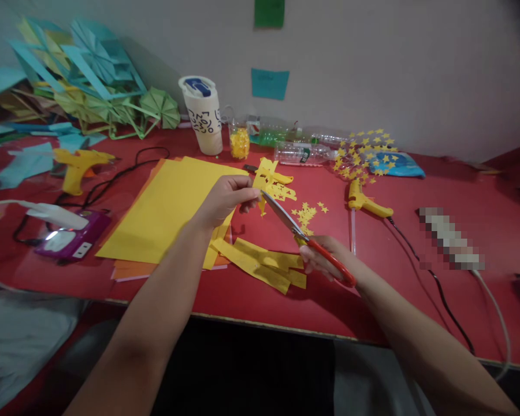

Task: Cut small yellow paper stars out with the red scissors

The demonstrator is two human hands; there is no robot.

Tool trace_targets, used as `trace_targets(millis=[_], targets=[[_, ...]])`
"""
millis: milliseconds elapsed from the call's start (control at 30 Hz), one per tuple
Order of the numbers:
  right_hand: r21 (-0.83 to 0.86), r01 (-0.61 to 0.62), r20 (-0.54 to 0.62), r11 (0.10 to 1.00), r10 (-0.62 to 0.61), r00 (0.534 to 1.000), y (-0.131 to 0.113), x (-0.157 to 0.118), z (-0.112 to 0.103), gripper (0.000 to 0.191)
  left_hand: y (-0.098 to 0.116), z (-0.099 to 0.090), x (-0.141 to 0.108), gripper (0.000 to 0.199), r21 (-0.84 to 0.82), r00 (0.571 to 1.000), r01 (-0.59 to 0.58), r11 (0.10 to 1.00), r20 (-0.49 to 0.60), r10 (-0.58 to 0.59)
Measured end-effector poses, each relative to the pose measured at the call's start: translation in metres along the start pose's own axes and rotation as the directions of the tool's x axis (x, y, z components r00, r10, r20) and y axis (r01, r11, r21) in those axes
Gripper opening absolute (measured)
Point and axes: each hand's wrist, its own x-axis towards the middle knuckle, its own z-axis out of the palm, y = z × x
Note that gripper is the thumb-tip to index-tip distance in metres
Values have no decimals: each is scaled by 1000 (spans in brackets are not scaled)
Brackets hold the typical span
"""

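Observation:
My right hand (325, 257) is closed round the handles of red scissors (335, 266), whose blades point up and left. The blade tips reach the fingertips of my left hand (229, 199). Those fingers are pinched together; what they hold, if anything, is too small to make out. Behind the blades lie yellow paper scraps with cut-outs (281, 189) and a small pile of yellow paper stars (305, 216). Yellow paper strips (260, 263) lie below the scissors. A stack of yellow sheets (164, 202) over orange ones is beneath and left of my left hand.
On the red table (264, 306) stand a white tumbler (208, 127) and a cup of yellow pieces (240, 143). Plastic bottles (303, 153) lie behind. Yellow glue guns (368, 203) with cords, a purple power socket (71, 237) and folded paper shapes (99, 69) surround the work.

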Motion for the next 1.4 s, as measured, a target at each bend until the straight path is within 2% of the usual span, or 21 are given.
trace_targets(millis=[367,700,1067,1400], targets=[[37,48,-16,998,-47,999,2,1,3,54,-3,2,0,16,-47,999,-29,998,-17,28],[62,135,8,989,-135,991,6,0,5,49,-8,14,0,18,-85,996,-83,993,-25,81],[77,133,-22,988,-131,991,14,4,8,50,-13,19,1,18,-32,992,-108,994,-63,106],[170,102,-21,980,-100,995,11,3,16,53,-15,25,1,20,-88,990,-115,989,-93,107]])
